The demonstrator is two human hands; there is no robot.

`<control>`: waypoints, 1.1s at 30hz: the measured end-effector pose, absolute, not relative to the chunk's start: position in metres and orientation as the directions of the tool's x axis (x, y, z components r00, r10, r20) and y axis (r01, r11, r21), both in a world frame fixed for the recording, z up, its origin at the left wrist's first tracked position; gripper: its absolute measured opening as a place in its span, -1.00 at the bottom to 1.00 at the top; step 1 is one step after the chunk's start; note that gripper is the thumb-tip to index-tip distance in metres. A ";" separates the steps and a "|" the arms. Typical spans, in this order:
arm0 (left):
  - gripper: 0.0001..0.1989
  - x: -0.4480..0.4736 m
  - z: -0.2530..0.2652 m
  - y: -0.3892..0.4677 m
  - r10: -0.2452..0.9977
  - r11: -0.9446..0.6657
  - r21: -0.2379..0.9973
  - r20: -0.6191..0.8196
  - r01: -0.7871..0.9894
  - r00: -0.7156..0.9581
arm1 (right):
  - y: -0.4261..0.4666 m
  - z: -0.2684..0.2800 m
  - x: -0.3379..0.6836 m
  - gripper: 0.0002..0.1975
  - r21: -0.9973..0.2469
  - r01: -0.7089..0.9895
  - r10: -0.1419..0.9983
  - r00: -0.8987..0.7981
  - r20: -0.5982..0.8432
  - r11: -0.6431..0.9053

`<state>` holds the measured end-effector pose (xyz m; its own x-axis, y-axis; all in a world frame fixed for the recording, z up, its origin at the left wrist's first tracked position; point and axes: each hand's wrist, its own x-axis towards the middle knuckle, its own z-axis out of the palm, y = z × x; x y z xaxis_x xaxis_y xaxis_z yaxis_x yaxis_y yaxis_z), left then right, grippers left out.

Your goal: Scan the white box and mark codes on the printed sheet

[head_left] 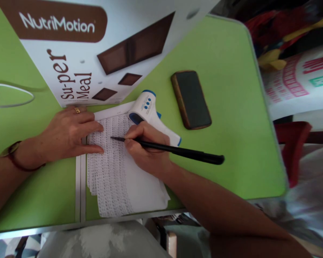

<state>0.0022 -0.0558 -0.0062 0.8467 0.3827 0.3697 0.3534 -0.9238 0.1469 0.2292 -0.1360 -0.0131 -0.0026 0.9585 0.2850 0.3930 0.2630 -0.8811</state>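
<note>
A black pen (185, 152) is pinched in my right hand (148, 148), its tip pointing left over the writing. Beneath it lies a small stack of paper sheets (148, 188), covered in dense rows of handwriting on the left part and blank on the right. My left hand (72, 132) rests at the upper left edge of the sheets, thumb and fingers apart, with a ring and a wristband on it. Just beyond my right hand a white and blue infrared thermometer (148, 107) lies partly over the paper, its handle partly hidden by the hand.
A big white and brown box (78, 61) stands at the back of the green table (231, 107). A phone in a brown case (192, 100) lies to the right. At far left runs a white cable (29, 94). A red chair (293, 150) and a printed sack (298, 80) are beyond the table's right edge.
</note>
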 end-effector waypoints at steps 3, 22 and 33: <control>-0.46 0.002 -0.006 -0.056 0.388 -0.922 0.144 0.356 0.360 0.850 | -0.137 -0.013 0.229 -0.87 -0.888 0.375 0.956 0.015 0.293 0.266; -0.45 0.001 -0.005 -0.057 0.424 -0.905 0.174 0.285 0.389 0.860 | -0.138 -0.013 0.232 -0.86 -0.881 0.370 0.955 -0.147 0.258 0.295; -0.48 0.004 -0.006 -0.056 0.355 -0.935 0.141 0.423 0.326 0.834 | -0.137 -0.012 0.230 -0.88 -0.883 0.382 0.962 -0.102 0.253 0.273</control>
<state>0.0037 -0.0556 -0.0060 0.8336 0.3549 0.4233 0.3265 -0.9347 0.1407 0.2304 -0.1372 -0.0123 -0.1015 0.9620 0.2534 0.3822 0.2729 -0.8829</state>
